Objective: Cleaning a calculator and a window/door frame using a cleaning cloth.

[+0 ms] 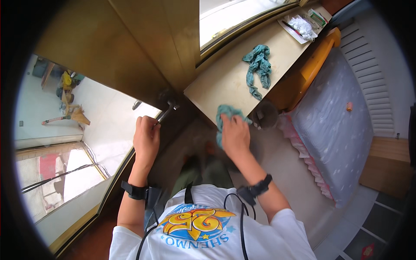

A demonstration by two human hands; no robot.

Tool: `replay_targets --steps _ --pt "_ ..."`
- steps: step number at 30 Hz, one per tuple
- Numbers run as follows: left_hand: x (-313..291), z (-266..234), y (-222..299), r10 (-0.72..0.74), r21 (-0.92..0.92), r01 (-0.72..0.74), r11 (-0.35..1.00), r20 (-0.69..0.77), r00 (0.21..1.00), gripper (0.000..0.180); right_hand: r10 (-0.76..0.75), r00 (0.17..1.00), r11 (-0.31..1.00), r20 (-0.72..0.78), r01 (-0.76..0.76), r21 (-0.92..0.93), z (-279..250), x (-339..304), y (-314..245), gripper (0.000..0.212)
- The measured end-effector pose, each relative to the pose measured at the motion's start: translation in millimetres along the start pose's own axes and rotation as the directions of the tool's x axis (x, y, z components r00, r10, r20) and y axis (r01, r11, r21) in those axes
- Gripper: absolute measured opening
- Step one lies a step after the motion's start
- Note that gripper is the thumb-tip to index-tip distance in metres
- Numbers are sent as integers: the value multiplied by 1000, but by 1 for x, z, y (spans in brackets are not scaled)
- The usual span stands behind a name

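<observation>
My left hand (146,138) is closed round the end of a dark lever door handle (166,112), which is fixed to a brown framed glass door. In my right hand (236,135) a crumpled green cloth (225,113) is bunched under the fingers, at the near corner of a pale ledge (225,93). Part of that cloth hangs past the ledge's edge, and the hand is slightly blurred. A second green cloth (258,65) lies twisted farther along the ledge.
A white tray with crumpled white tissue (302,27) sits at the ledge's far end, beside a small green box (317,17). An orange wooden headboard (310,71) and a bed with a pale blue cover (333,117) stand right. Below the ledge is a grey bin (265,115).
</observation>
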State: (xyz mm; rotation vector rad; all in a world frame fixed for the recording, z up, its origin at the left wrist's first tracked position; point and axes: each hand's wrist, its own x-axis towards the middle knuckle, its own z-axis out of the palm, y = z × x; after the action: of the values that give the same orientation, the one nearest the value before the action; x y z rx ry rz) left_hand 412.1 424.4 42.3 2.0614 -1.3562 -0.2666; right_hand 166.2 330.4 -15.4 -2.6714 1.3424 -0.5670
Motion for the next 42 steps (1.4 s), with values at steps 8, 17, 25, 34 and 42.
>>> replay_targets --steps 8,17,25,34,42 --pt "2 -1 0 14 -47 -14 999 -1 1000 12 108 994 994 30 -107 -24 -6 34 16 31" --pt "0 1 1 -8 -52 8 999 4 1000 12 55 998 997 -33 -57 -45 -5 31 25 33" --pt "-11 13 21 -100 42 105 994 -104 990 16 94 995 994 -19 -95 -44 -10 22 35 35" --pt "10 62 38 442 167 -424 890 -91 892 33 -9 1000 992 9 8 128 -18 -18 18 32" --pt "20 107 48 417 158 -431 888 116 902 35 139 989 990 58 -140 12 -25 3 24 37"
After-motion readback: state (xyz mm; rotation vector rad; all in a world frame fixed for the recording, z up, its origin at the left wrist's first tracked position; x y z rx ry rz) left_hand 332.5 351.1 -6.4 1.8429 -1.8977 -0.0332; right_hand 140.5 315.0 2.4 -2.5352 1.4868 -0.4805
